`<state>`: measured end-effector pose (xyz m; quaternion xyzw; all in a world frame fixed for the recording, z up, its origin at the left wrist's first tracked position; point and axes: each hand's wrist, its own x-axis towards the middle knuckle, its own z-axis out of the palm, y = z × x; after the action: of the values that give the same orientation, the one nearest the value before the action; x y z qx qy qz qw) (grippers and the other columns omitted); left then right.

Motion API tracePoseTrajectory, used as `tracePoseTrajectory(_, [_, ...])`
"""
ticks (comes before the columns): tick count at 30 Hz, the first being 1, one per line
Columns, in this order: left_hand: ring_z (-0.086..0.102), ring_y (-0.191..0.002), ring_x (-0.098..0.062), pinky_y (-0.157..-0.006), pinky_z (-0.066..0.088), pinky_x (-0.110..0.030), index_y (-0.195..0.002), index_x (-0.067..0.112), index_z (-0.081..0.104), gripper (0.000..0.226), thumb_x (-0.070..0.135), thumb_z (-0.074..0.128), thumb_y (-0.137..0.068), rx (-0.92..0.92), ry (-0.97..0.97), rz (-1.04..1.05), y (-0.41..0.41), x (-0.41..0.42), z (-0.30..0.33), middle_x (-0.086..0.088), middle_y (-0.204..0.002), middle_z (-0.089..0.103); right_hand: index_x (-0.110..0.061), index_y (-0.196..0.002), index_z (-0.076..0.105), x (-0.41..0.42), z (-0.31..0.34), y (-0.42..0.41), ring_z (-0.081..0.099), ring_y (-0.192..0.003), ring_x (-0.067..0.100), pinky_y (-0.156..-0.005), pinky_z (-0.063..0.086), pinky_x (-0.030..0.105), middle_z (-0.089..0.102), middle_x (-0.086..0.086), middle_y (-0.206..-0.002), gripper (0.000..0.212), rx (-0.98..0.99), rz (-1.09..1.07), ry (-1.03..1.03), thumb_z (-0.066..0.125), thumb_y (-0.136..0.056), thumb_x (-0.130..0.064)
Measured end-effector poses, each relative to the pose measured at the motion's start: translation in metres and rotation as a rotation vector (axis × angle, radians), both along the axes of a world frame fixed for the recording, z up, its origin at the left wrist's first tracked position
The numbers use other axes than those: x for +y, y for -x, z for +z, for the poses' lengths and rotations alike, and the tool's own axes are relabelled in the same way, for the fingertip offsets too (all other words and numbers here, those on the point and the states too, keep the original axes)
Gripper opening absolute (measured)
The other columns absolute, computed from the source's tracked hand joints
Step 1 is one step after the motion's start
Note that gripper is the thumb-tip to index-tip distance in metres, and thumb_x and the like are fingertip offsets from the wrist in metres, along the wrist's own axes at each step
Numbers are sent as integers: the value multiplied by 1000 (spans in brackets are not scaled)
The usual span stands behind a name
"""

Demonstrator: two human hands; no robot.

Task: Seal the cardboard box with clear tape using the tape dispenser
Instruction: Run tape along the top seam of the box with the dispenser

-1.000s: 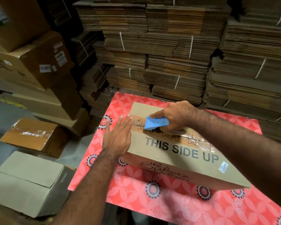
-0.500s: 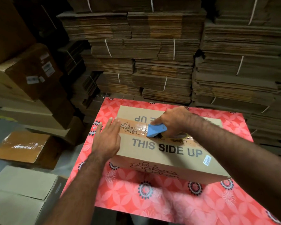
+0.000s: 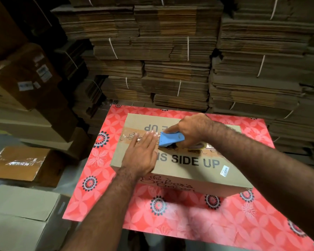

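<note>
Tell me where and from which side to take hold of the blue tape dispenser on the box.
Grip the blue tape dispenser round its rear body, coming from the right and above, as the right hand does now with its forefinger along the top. Its nose points left along the taped seam of the cardboard box, and the left hand lies flat there, so the left side is blocked.
</note>
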<state>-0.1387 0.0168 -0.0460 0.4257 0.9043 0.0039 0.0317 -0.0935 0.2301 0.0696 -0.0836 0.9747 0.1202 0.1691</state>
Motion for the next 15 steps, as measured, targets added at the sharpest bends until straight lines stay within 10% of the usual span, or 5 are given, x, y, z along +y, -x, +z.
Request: tracePoseTrajectory(15, [2, -151, -6, -122, -10, -43, -158, 20, 7, 67, 44, 5, -96, -13, -26, 17, 3, -5, 3, 6, -165, 3, -60, -140, 33, 52, 9, -47, 51, -86, 11, -63, 40, 27, 64, -14, -120, 66, -93, -151, -17, 44, -75, -70])
